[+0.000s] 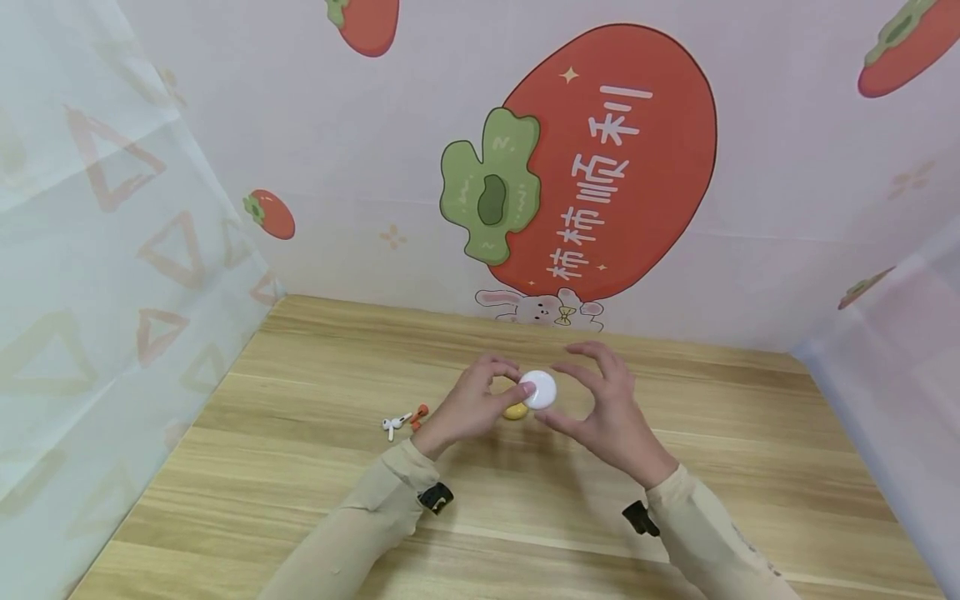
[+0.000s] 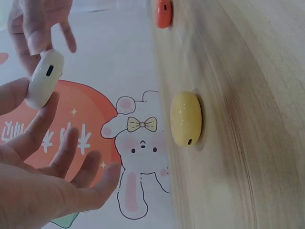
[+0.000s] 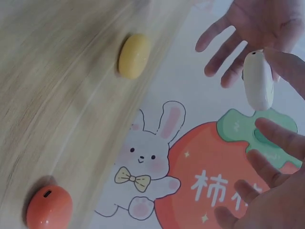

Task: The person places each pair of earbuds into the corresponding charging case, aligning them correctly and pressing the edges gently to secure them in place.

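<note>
Persimmon print (image 1: 660, 183) reads "柿柿顺利"; left hand (image 1: 474, 402) pinches white case (image 1: 543, 390), right hand (image 1: 611, 417) loosely spread beside it.

Bright, diffuse light fills my head view — my left hand (image 1: 468, 404) and right hand (image 1: 611, 421) throw only faint, soft-edged shadows on the wooden table (image 1: 750, 433), and the white case (image 1: 542, 392) looks nearly washed out. Small glints dot the orange case (image 3: 50, 210). Both wrist views seem hazier and softer — the table's grain smears there, and fine detail fades.
</note>
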`<state>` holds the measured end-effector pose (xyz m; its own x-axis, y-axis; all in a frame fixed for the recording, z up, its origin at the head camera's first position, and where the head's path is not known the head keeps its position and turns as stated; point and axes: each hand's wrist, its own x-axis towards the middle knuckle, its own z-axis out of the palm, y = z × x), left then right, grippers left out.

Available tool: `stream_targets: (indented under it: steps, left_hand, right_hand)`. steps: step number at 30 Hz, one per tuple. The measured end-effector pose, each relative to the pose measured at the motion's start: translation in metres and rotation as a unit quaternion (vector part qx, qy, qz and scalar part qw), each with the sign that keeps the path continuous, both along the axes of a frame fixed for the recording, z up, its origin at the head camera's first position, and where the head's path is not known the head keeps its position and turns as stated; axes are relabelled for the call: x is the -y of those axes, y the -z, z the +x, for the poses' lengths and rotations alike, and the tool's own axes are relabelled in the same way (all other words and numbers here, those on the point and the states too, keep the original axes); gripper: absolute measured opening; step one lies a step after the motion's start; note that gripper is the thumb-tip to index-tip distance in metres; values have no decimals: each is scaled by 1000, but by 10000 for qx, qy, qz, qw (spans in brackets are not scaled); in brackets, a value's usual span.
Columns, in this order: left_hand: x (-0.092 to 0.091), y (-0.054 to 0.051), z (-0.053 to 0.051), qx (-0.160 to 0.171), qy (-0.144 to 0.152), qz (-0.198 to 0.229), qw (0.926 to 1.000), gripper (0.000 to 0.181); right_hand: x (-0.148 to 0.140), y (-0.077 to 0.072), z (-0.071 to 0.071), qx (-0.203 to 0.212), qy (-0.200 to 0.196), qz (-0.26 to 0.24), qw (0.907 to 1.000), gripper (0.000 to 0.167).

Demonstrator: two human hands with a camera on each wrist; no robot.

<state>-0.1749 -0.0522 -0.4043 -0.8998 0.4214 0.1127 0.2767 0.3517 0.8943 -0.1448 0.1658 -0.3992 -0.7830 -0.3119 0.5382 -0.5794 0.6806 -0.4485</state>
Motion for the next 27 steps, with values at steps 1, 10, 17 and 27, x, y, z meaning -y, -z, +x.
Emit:
stream_targets:
  steps: [1,10,17,27]
  left_hand:
    - [0,0,0,-19,-48,94,9999,22]
    - [-3,-3,0,-276,-393,939,9944,20]
    - [-4,-4,1,-639,-422,1519,9854,15]
    - [-5,-5,3,-708,-387,1615,9836,16]
  right_hand:
    - [-1,-1,0,100,26,-88,9999,58]
    - [-5,-5,-3,1128,203,-859,9897,47]
    - [-5,-7,-5,1694,-20,-1235,9778,44]
    - [-2,-11,-7,1871,-347,-1488,9704,35]
